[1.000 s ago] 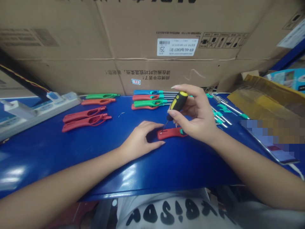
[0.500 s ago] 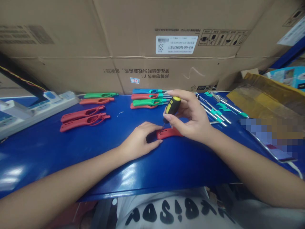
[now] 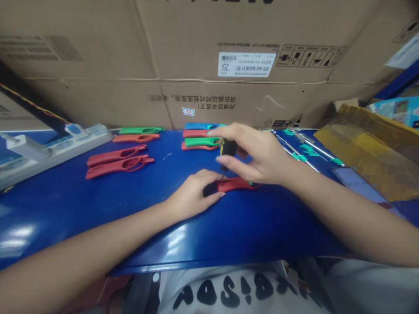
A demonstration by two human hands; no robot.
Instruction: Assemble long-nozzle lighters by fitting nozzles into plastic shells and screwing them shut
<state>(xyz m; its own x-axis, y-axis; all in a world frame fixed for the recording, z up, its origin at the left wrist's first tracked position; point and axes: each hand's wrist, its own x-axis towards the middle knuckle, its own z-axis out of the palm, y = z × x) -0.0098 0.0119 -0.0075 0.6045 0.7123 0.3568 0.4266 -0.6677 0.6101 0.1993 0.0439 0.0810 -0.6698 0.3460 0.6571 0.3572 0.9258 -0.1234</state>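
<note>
While left hand (image 3: 193,194) pins red handle (image 3: 237,184), right hand (image 3: 258,157) grips screwdriver (image 3: 226,150) upright.

The right hand (image 3: 258,157) now sits turned palm-down over the short black-and-yellow-handled screwdriver (image 3: 227,150), covering most of the handle that showed before. The tool stands nearer upright than earlier, its tip lowered onto the red plastic casing (image 3: 237,184).

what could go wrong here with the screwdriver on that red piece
The screwdriver tip could slip off the red piece and jab the left hand, whose fingers lie right beside it. The piece is only pinned by that hand on the glossy blue table, so it might skid.
</note>
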